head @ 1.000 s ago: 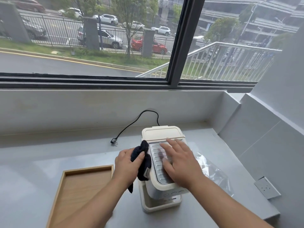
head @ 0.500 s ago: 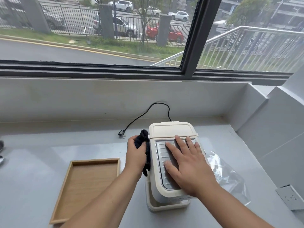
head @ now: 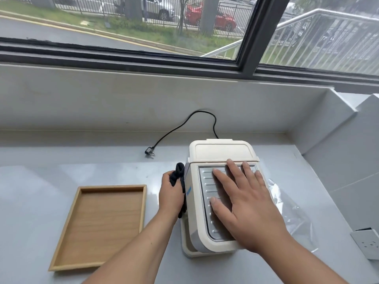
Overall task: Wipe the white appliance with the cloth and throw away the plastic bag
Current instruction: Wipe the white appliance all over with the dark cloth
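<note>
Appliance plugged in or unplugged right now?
Unplugged: the black cord from the white appliance ends in a plug lying loose on the grey counter.

We log appliance (head: 221,154) shell = cream plastic, smooth, satin. Top plate (head: 206,187) looks like metal, ribbed, dull sheen. Cloth (head: 178,173) = dark knit fabric, matt, coarse. Bag (head: 295,220) = clear plastic film, glossy, crinkled. Tray (head: 102,224) = pale wood, matt, grain showing. Counter (head: 61,177) smooth, glossy. Cord (head: 174,132) black, matt.
</note>
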The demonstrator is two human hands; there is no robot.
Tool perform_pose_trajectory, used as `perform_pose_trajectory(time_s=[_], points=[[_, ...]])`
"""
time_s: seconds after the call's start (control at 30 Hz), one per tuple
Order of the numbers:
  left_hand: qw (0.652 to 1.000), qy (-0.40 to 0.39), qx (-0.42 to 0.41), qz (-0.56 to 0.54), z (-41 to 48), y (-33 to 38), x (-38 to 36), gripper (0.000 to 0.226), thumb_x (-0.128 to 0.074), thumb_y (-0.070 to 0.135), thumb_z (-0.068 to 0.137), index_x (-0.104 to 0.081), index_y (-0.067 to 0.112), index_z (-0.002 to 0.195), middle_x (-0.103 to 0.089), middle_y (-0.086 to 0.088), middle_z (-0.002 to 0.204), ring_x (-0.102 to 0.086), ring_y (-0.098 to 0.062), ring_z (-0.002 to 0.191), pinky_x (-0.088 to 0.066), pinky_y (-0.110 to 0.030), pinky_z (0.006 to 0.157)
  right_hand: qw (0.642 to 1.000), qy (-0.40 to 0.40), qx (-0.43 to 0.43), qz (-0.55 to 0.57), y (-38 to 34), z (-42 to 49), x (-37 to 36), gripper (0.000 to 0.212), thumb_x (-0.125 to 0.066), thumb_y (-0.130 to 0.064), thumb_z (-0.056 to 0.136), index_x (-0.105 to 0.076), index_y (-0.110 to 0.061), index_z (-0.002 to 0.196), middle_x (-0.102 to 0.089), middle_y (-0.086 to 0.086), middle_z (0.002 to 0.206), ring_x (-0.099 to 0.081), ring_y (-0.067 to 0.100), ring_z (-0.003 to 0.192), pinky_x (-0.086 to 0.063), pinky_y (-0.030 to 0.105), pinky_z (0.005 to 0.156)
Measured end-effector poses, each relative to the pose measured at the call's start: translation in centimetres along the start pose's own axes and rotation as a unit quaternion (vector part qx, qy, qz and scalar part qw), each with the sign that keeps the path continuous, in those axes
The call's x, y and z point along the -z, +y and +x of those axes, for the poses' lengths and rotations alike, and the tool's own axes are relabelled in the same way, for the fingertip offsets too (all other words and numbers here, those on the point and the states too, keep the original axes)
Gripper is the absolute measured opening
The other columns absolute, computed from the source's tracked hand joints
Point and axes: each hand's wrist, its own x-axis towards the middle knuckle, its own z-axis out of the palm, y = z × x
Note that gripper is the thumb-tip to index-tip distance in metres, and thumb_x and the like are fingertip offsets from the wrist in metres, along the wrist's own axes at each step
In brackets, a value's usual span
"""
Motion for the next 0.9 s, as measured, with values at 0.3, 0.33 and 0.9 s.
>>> perform_pose_trajectory(time_s=[0.3, 0.33, 0.9], points=[[0.998, 0.018, 0.012, 0.06, 1.7, -3.5, -0.2, 0.015, -0.064, 0.04, 0.097, -0.057, 0.043, 0.11, -0.073, 0.018, 0.106, -0.07, -0.013, 0.097, -0.056, -0.037, 0.086, 1.0, -0.004, -0.001, 0.013, 0.0, 0.1, 0.1, 0.073, -0.018, -0.076, 0.092, -0.006, -0.051, 0.159, 0.005, -0.016, 0.174, 0.016, 0.014, 0.158, 0.018, 0.036, 0.125], [0.997, 0.019, 0.011, 0.078, 1.8, -3.8, 0.0, 0.013, -0.065, 0.042, 0.096, -0.057, 0.042, 0.106, -0.074, 0.017, 0.103, -0.071, -0.013, 0.095, -0.057, -0.037, 0.085, 1.0, -0.006, -0.001, 0.014, -0.1, 0.1, 0.2, 0.073, -0.018, -0.076, 0.092, -0.007, -0.051, 0.159, 0.005, -0.015, 0.174, 0.016, 0.015, 0.158, 0.018, 0.036, 0.125], [0.947, -0.024, 0.035, 0.319, 0.0, -5.2, 2.3, 0.02, -0.064, 0.025, 0.089, -0.065, 0.026, 0.109, -0.071, 0.002, 0.104, -0.065, -0.022, 0.092, -0.047, -0.031, 0.067, 1.0, 0.003, 0.001, 0.03, -0.1, 0.0, 0.2, 0.07, -0.025, -0.071, 0.093, -0.019, -0.047, 0.159, -0.009, -0.007, 0.175, -0.002, 0.024, 0.16, 0.003, 0.047, 0.129]])
